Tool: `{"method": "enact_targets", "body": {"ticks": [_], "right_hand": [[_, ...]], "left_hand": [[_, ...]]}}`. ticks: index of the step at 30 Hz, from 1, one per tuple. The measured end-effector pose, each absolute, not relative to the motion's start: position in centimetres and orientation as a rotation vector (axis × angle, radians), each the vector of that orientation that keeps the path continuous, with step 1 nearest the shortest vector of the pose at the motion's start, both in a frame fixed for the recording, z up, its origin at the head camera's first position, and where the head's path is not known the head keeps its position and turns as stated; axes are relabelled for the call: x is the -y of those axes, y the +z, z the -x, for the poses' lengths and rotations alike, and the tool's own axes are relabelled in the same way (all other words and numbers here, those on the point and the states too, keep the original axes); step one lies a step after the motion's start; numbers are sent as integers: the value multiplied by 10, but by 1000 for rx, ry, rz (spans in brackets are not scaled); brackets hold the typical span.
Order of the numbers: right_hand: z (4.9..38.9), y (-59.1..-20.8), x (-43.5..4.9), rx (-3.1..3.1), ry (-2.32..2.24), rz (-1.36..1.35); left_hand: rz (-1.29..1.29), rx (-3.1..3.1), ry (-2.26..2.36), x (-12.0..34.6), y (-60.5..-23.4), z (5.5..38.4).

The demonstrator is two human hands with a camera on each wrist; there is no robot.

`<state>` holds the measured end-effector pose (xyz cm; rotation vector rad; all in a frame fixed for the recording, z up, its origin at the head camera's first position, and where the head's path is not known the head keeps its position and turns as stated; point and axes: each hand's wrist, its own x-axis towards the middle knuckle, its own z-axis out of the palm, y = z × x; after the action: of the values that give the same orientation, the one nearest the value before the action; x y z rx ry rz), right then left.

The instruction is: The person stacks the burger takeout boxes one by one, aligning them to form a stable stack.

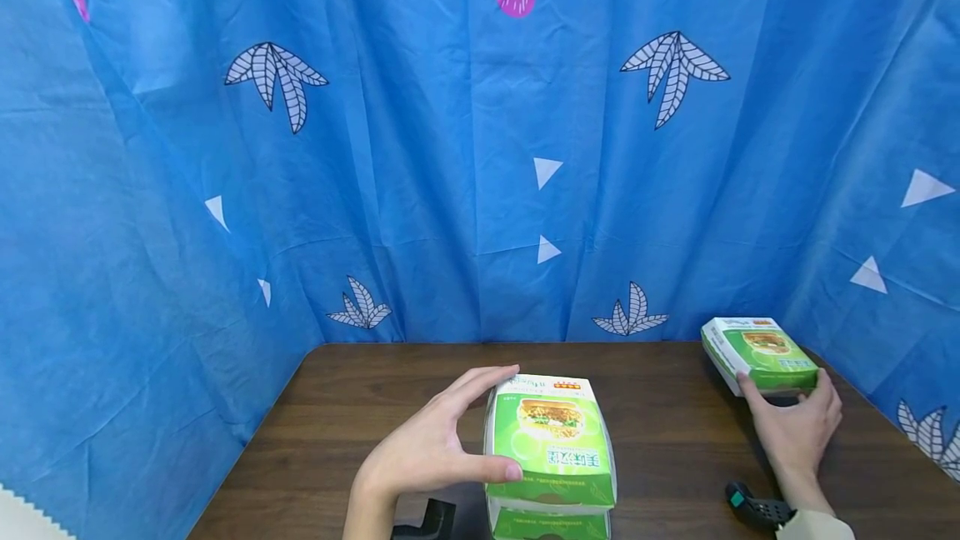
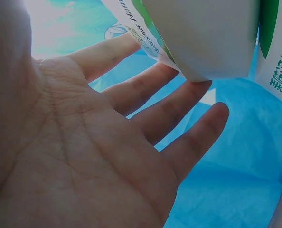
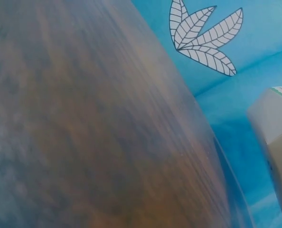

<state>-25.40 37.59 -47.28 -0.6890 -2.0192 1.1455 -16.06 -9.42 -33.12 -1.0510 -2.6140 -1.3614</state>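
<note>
Near the table's front middle, a green and white burger box (image 1: pixel 551 440) sits directly above a second burger box (image 1: pixel 551 523); whether they touch I cannot tell. My left hand (image 1: pixel 431 444) holds the upper box from its left, thumb on the near side and fingers towards the far side. In the left wrist view, the fingertips of that hand (image 2: pixel 108 128) meet the lower edge of a box (image 2: pixel 207 38). At the far right corner, my right hand (image 1: pixel 798 432) grips another burger box (image 1: pixel 765 348) by its near end. The right wrist view shows only part of a box (image 3: pixel 276 128).
A dark wooden table (image 1: pixel 660 440) lies under the boxes. Blue patterned curtain (image 1: pixel 435 148) closes off the back and both sides, close behind the right-hand box. A black wrist strap (image 1: pixel 757 511) is on the right wrist.
</note>
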Motion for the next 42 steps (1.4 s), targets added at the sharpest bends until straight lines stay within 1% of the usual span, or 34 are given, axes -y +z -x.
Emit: {"method": "enact_targets", "body": {"ticks": [42], "right_hand": [[256,-460,-355,1975,1160,580]], "left_hand": [[992,2664,-1435,94,-332,157]]}}
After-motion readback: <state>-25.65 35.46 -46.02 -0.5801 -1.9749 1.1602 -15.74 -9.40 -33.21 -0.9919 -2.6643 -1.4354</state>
